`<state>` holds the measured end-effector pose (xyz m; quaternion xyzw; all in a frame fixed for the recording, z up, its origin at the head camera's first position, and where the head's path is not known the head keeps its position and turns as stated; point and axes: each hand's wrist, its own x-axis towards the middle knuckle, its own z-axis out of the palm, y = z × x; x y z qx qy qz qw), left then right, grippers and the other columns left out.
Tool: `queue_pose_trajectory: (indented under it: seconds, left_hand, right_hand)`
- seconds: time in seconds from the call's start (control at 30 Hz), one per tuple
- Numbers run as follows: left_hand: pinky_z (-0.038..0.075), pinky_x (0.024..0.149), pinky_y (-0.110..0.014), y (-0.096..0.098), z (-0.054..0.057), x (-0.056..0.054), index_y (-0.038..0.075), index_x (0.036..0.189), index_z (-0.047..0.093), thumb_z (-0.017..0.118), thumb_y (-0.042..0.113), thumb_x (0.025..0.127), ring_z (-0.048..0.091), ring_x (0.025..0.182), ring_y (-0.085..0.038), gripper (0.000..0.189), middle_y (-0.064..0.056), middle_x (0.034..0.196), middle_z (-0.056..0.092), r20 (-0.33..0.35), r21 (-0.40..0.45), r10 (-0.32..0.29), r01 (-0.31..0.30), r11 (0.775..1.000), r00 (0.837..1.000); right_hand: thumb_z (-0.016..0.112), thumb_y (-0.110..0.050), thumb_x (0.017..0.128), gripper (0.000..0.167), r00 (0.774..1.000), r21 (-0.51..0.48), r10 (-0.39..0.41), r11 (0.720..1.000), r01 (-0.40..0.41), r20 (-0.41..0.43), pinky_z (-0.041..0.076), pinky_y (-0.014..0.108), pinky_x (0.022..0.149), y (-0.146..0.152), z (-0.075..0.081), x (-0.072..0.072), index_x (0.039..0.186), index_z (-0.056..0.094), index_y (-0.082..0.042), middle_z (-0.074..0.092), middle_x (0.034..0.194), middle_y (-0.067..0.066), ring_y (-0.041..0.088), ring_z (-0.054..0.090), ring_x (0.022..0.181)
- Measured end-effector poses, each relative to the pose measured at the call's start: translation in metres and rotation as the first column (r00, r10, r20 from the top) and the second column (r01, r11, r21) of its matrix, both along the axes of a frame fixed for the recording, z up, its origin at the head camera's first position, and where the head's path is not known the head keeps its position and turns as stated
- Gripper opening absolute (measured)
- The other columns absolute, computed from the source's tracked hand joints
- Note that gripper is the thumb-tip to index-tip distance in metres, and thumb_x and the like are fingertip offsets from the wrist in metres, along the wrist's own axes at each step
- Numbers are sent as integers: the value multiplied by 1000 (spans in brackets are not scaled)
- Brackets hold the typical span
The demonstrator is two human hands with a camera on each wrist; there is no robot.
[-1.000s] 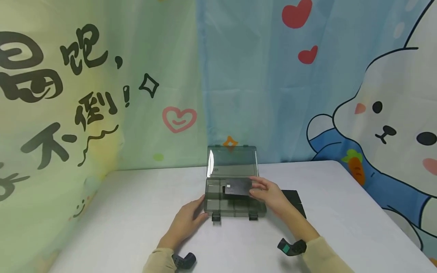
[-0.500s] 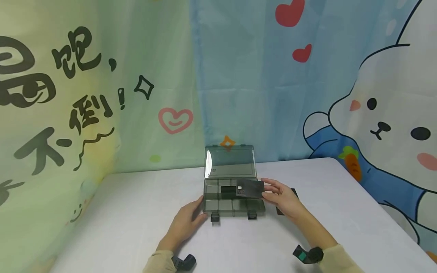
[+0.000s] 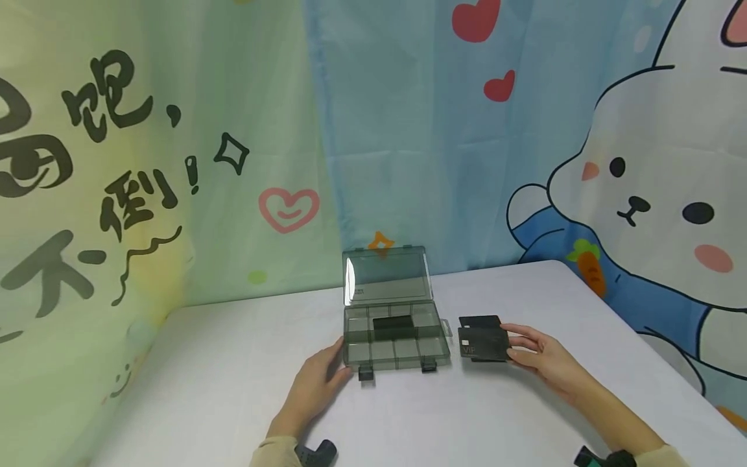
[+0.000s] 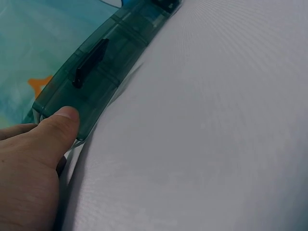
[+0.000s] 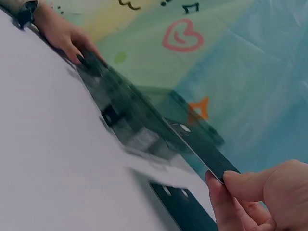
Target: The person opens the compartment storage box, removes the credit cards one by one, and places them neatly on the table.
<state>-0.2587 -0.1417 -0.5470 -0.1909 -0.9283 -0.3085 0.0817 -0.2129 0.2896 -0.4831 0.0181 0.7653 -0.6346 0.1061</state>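
Observation:
A translucent grey-green compartment box [image 3: 379, 350] stands on the table with its lid [image 3: 388, 279] raised at the back. My left hand [image 3: 312, 386] grips its front left corner, and in the left wrist view the thumb [image 4: 65, 118] presses the front wall. A black piece [image 3: 393, 327] lies in a middle rear compartment. To the right of the box, my right hand [image 3: 545, 360] pinches a black card [image 3: 483, 344] marked "VIP" by its right edge. Under it, partly hidden, lies more black card [image 3: 480, 321]; the right wrist view shows a black card [image 5: 180, 207] on the table.
The white table [image 3: 233, 363] reaches back to a printed curtain [image 3: 397, 143] close behind the box. Two dark latches [image 3: 428, 364] stick out from the box's front edge. A small clear tab [image 3: 447, 327] juts from its right side.
My right hand has carried the black card from over the box to the right, above the cards on the table. The left hand keeps its grip on the box.

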Motion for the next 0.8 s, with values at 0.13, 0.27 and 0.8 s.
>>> queue_pose_trajectory:
  seconds: [0.13,0.27,0.8]
  left_hand:
    - [41,110,-46,-2,1,0,16,145,39,58,48,90,52,128,-26,67,-6,139,54,-8,-14,15,-15,1000,1000]
    - [41,109,-46,-2,-1,1,15,145,40,58,48,90,52,128,-27,66,-6,139,54,-8,-12,19,-19,1000,1000]
    - [42,109,-45,1,-4,1,16,145,40,57,49,89,53,126,-25,67,-5,137,56,-26,-13,18,-18,1000,1000]
  right_hand:
    - [63,-21,93,69,999,28,-31,999,31,13,55,25,91,18,-7,0,149,25,-5,54,123,6,4,61,99]
    - [62,-22,93,68,999,72,-45,996,43,18,56,23,90,34,-14,-5,149,26,-7,53,129,13,4,60,100]
    - [58,-24,96,67,993,174,-99,981,87,61,56,19,86,102,-35,-50,151,23,-7,24,150,32,-8,55,93]
